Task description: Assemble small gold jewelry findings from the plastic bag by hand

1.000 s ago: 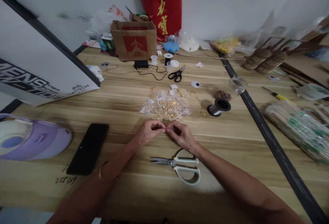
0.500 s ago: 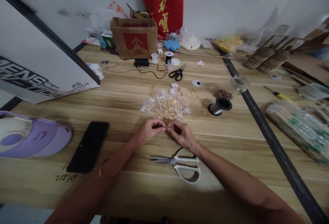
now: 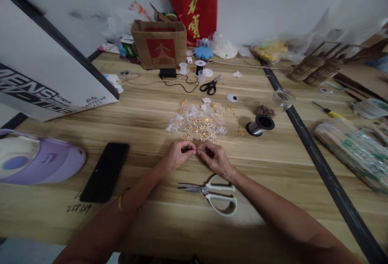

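My left hand (image 3: pixel 177 155) and my right hand (image 3: pixel 214 158) rest on the wooden table (image 3: pixel 145 114), fingertips pinched together where they meet. Whatever sits between the fingertips is too small to make out. Just beyond them lies a pile of small gold and silver pieces in clear plastic bags (image 3: pixel 198 123). White-handled scissors (image 3: pixel 214 193) lie under my right wrist. A gold bangle (image 3: pixel 121 202) is on my left forearm.
A black phone (image 3: pixel 104 172) and a purple-white cap (image 3: pixel 36 163) lie to the left, a large white box (image 3: pixel 45 70) behind them. A thread spool (image 3: pixel 260 125), black scissors (image 3: pixel 209 86), a cardboard box (image 3: pixel 159 45) and small spools sit farther back. Wrapped bundles (image 3: pixel 351 151) lie right.
Both hands stay pinched together in the same spot. The view has shifted slightly.
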Demonstrator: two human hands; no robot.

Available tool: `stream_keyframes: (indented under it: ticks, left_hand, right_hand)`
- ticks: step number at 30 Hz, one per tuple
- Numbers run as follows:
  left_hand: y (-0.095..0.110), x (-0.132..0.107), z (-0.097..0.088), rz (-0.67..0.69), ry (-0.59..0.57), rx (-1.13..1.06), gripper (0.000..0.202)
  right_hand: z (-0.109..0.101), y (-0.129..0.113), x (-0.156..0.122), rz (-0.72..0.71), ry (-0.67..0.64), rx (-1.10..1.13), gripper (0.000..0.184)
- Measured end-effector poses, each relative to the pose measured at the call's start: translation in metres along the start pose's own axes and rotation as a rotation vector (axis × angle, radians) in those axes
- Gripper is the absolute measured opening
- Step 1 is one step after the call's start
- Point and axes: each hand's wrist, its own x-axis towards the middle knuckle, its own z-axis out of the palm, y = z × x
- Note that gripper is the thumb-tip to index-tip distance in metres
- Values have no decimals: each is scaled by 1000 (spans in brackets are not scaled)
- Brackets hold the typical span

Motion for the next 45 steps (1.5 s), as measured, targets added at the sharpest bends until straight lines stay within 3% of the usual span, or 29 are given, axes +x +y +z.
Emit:
stream_keyframes:
  ticks: [15,45]
  left_hand:
    - [-4,0,0,54,-7,-6,6]
    - [-4,2,-7,7,-108,-46,12]
  right_hand:
    - [-3,-3,0,11,-79,2,17]
    - [0,-1,-1,43,-47,68,19]
